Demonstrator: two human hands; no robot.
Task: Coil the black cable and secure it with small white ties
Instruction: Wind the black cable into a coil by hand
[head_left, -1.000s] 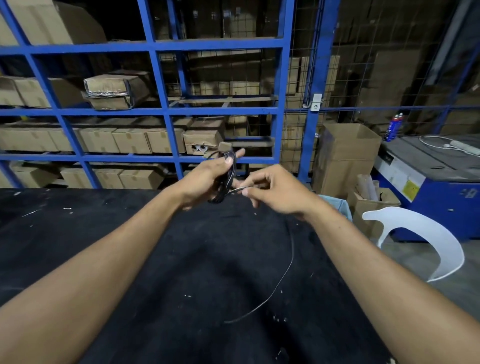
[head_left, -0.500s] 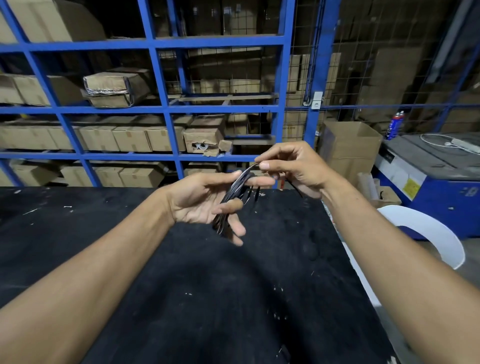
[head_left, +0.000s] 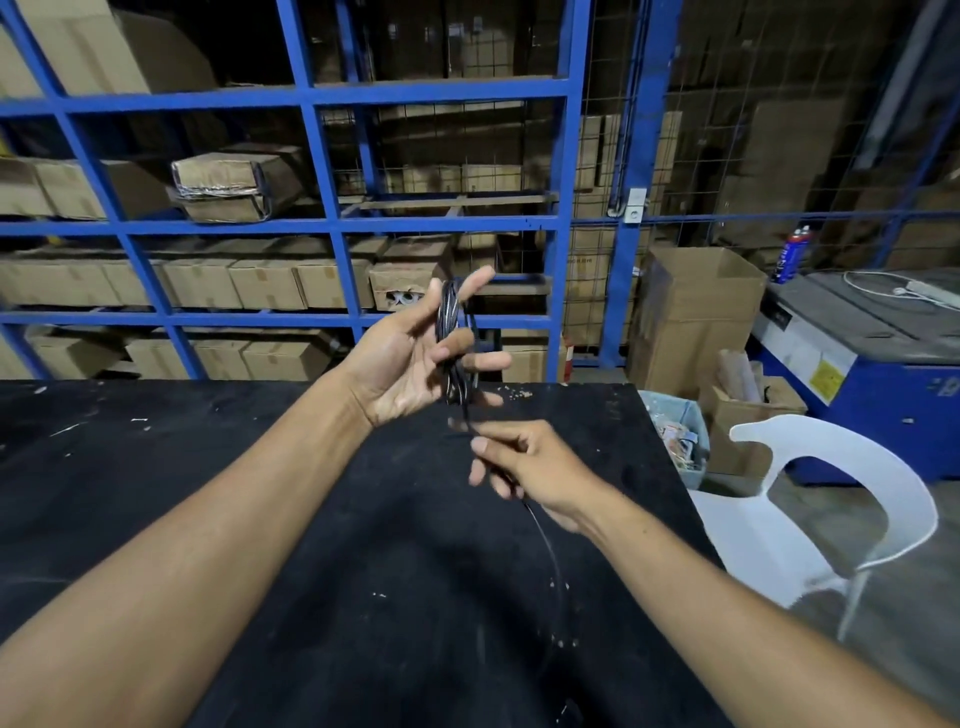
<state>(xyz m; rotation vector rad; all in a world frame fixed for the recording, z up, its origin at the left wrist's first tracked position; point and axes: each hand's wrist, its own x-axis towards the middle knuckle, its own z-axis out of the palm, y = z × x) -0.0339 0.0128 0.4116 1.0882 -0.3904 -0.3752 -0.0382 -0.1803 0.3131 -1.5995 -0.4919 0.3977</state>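
- The right hand (head_left: 524, 467) has dropped below the left hand (head_left: 415, 358), pinching the cable's loose tail (blurred).
- Left fingers clasp the cable (head_left: 454, 353) coil above the desk's (head_left: 208, 519) far edge.
- A white chair (head_left: 831, 509) stands beside the right edge, boxes behind.

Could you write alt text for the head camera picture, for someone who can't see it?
A person's left hand holds a coiled black cable upright above a black table, while the right hand pinches its loose tail. Behind stand blue shelves of cardboard boxes.
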